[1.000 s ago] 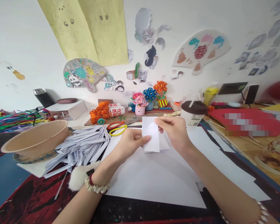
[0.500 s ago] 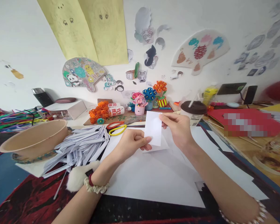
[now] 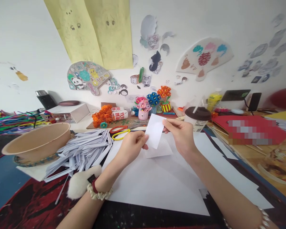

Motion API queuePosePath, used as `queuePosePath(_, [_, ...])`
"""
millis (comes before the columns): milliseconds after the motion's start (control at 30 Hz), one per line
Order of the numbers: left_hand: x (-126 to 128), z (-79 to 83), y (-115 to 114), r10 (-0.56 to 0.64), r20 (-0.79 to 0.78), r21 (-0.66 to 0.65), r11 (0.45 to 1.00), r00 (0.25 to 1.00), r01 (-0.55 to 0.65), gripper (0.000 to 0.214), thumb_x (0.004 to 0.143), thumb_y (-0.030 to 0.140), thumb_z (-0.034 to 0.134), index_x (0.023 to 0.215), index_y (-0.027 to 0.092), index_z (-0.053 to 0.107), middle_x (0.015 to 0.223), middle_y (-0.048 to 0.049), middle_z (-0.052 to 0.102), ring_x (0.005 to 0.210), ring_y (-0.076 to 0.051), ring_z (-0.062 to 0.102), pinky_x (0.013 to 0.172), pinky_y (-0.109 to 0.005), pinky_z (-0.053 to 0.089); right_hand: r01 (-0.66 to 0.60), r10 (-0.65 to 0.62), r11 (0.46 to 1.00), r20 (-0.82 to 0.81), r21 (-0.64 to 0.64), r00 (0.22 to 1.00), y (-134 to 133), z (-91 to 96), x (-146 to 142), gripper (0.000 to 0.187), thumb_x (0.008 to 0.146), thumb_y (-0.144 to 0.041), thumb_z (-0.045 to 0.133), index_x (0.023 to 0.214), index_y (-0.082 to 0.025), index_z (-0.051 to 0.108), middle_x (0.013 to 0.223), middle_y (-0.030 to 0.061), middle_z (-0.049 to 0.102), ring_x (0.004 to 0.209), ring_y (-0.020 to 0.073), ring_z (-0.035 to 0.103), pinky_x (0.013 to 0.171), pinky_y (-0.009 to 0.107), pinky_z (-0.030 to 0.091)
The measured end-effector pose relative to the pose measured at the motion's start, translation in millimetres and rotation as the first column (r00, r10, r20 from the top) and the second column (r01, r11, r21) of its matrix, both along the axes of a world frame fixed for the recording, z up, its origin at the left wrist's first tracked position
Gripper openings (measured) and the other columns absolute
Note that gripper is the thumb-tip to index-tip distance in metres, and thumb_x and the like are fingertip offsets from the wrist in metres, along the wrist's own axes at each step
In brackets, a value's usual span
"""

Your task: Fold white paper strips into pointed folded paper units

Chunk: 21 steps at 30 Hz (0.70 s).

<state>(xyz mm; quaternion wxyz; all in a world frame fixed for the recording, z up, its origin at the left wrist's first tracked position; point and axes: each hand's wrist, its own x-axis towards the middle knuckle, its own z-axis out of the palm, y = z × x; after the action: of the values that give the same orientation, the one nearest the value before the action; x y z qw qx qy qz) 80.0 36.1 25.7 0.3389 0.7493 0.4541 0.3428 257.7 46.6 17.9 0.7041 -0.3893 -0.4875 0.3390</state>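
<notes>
Between my two hands a small white rectangular piece of paper (image 3: 154, 131) is held up, tilted to the right. My left hand (image 3: 135, 143) pinches its lower left edge between thumb and fingers. At its upper right corner my right hand (image 3: 178, 132) grips it the same way. Just below, another small white piece of paper (image 3: 160, 150) lies on a large white sheet (image 3: 157, 181). To the left of my left hand is a heap of folded white paper strips (image 3: 83, 152).
A beige bowl (image 3: 35, 141) stands at the left. Scissors with yellow and red handles (image 3: 120, 135) lie behind the strips. Farther back are small pots of craft flowers (image 3: 143, 109) and a lidded cup (image 3: 197, 118). A red folder (image 3: 219, 122) lies at the right.
The held paper has turned from nearly upright to a rightward tilt. My left thumb and fingers have shifted from its lower face up to its left edge. The camera view has moved slightly.
</notes>
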Motion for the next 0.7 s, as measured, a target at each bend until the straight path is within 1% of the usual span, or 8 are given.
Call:
queuePosePath(100, [1, -4.1, 3, 0.023, 0.048, 0.080, 0.996, 0.999, -0.026, 0.034, 0.086, 0.043, 0.050, 0.073, 0.014, 0.061, 0.070, -0.0030, 0.062, 0.065, -0.014, 0.053, 0.057, -0.023, 0.039, -0.035, 0.035, 0.999, 0.011, -0.010, 0.999, -3, 0.2, -5, 0.014, 0.069, -0.029, 0.075, 0.065, -0.017, 0.071, 0.056, -0.0001, 0.062, 0.054, 0.0128, 0.055, 0.055, 0.028, 0.047])
queuePosePath(167, [-1, -5.2, 4, 0.065, 0.110, 0.078, 0.994, 0.992, -0.073, 0.036, 0.084, 0.047, 0.052, 0.069, 0.014, 0.059, 0.065, -0.0011, 0.055, 0.061, -0.013, 0.048, 0.053, -0.022, 0.036, -0.068, 0.069, 0.997, 0.018, -0.045, 0.997, -3, 1.0, -5, 0.016, 0.068, -0.030, 0.075, 0.063, -0.016, 0.071, 0.055, 0.0004, 0.062, 0.054, 0.0127, 0.055, 0.056, 0.028, 0.047])
queuePosePath(233, [-5, -4.3, 6, 0.099, 0.114, 0.049, 0.993, 0.989, -0.105, 0.038, 0.081, 0.048, 0.055, 0.063, 0.015, 0.054, 0.056, 0.0021, 0.044, 0.054, -0.011, 0.039, 0.049, -0.022, 0.029, -0.138, 0.146, 0.981, 0.045, -0.139, 0.988, -3, 2.7, -2, 0.018, 0.067, -0.032, 0.075, 0.062, -0.015, 0.070, 0.055, 0.0016, 0.062, 0.053, 0.0127, 0.055, 0.054, 0.028, 0.046])
queuePosePath(367, [-17, 2.6, 9, 0.011, -0.046, 0.006, 1.000, 0.999, -0.010, 0.039, 0.077, 0.043, 0.057, 0.053, 0.018, 0.038, 0.053, 0.0052, 0.028, 0.051, -0.008, 0.027, 0.048, -0.024, 0.019, -0.310, 0.380, 0.889, 0.165, -0.337, 0.910, -1, 7.2, 7, 0.021, 0.068, -0.035, 0.073, 0.063, -0.015, 0.070, 0.057, 0.0023, 0.063, 0.054, 0.0121, 0.053, 0.053, 0.027, 0.044])
queuePosePath(467, [-20, 8.0, 8, -0.050, -0.190, 0.035, 0.998, 0.981, 0.057, 0.042, 0.077, 0.035, 0.057, 0.050, 0.018, 0.029, 0.052, 0.0055, 0.023, 0.052, -0.009, 0.024, 0.050, -0.025, 0.019, -0.406, 0.513, 0.831, 0.241, -0.379, 0.824, -3, 8.2, 9, 0.023, 0.069, -0.037, 0.074, 0.076, -0.016, 0.073, 0.071, 0.0034, 0.067, 0.063, 0.0137, 0.057, 0.054, 0.025, 0.044])
queuePosePath(533, [-19, 10.0, 7, -0.078, -0.238, 0.054, 0.994, 0.968, 0.093, 0.041, 0.079, 0.033, 0.055, 0.050, 0.018, 0.031, 0.052, 0.0052, 0.025, 0.053, -0.009, 0.027, 0.051, -0.025, 0.021, -0.423, 0.531, 0.825, 0.258, -0.374, 0.807, -4, 7.1, 8, 0.025, 0.067, -0.039, 0.076, 0.076, -0.015, 0.074, 0.073, 0.0037, 0.068, 0.065, 0.0148, 0.058, 0.054, 0.025, 0.043])
queuePosePath(600, [-17, 10.7, 5, -0.098, -0.230, 0.067, 0.991, 0.968, 0.116, 0.034, 0.082, 0.033, 0.053, 0.054, 0.016, 0.042, 0.054, 0.0042, 0.037, 0.056, -0.010, 0.034, 0.053, -0.024, 0.026, -0.400, 0.498, 0.844, 0.248, -0.357, 0.831, -5, 5.2, 6, 0.026, 0.065, -0.039, 0.077, 0.072, -0.015, 0.074, 0.070, 0.0038, 0.068, 0.064, 0.0157, 0.059, 0.056, 0.026, 0.044])
queuePosePath(700, [-17, 10.5, 4, -0.080, -0.154, 0.099, 0.990, 0.985, 0.096, 0.024, 0.086, 0.033, 0.050, 0.072, 0.016, 0.059, 0.067, 0.0019, 0.056, 0.063, -0.011, 0.045, 0.057, -0.023, 0.033, -0.378, 0.483, 0.847, 0.248, -0.373, 0.840, -4, 2.4, 6, 0.026, 0.066, -0.040, 0.076, 0.069, -0.014, 0.074, 0.068, 0.0046, 0.069, 0.063, 0.0172, 0.060, 0.056, 0.027, 0.045])
